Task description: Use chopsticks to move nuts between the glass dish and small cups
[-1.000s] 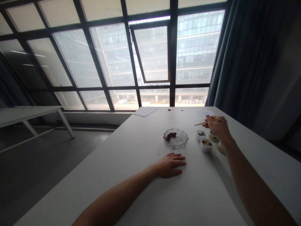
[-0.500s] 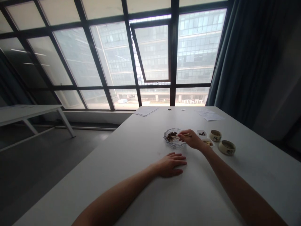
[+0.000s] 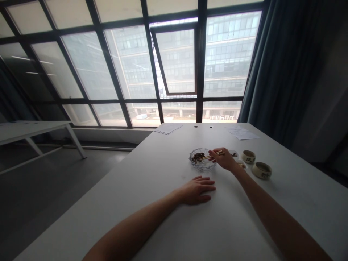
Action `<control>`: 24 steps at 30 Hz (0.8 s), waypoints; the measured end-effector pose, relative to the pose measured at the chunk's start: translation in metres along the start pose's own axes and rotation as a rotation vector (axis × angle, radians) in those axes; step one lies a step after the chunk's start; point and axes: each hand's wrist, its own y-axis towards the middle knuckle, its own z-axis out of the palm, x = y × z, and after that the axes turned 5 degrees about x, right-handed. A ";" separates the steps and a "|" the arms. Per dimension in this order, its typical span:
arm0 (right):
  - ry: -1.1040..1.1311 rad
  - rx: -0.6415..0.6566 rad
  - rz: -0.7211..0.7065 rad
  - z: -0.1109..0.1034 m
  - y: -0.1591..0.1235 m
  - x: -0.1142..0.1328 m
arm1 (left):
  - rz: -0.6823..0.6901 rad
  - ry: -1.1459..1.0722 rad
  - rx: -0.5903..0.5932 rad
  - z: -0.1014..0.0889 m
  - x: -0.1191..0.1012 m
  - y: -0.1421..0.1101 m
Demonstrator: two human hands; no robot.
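Head view, right hand: the right hand (image 3: 224, 160) hovers over the table's near side of the dish, fingers curled and pinching a pair of wooden chopsticks (image 3: 213, 155)

Head view, chopstick tips: over the cut-glass dish (image 3: 202, 165), right at the dark food pieces (image 3: 198, 157); whether they grip a piece is too small to tell

Head view, left hand: the left hand (image 3: 194, 190) lies flat on the white table (image 3: 114, 188), fingers spread and relaxed, holding nothing, just in front of the dish

Head view, beside the dish: two small white containers (image 3: 241, 165), partly behind the right hand, and two cream ceramic cups (image 3: 262, 170) further right

Head view, far end: loose paper sheets (image 3: 241, 133) on the table, below a dark-framed window (image 3: 176, 61) with a blue curtain (image 3: 282, 72) at its right
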 end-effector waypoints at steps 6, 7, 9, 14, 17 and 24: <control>-0.033 -0.077 -0.019 0.000 0.003 -0.006 | 0.005 0.000 -0.001 0.001 0.001 0.001; -0.036 -0.094 -0.022 -0.002 0.004 -0.007 | 0.006 -0.001 -0.001 0.002 0.001 0.001; -0.039 -0.114 -0.026 -0.005 0.005 -0.007 | 0.009 -0.003 0.002 0.002 0.002 0.001; -0.061 -0.065 -0.037 -0.003 0.001 0.000 | 0.013 -0.006 0.004 0.001 0.002 0.001; -0.087 -0.045 -0.042 0.002 -0.002 0.002 | 0.012 -0.005 -0.001 0.001 0.002 0.001; -0.123 -0.115 -0.072 0.003 0.000 0.001 | 0.011 -0.002 -0.006 0.002 0.003 0.001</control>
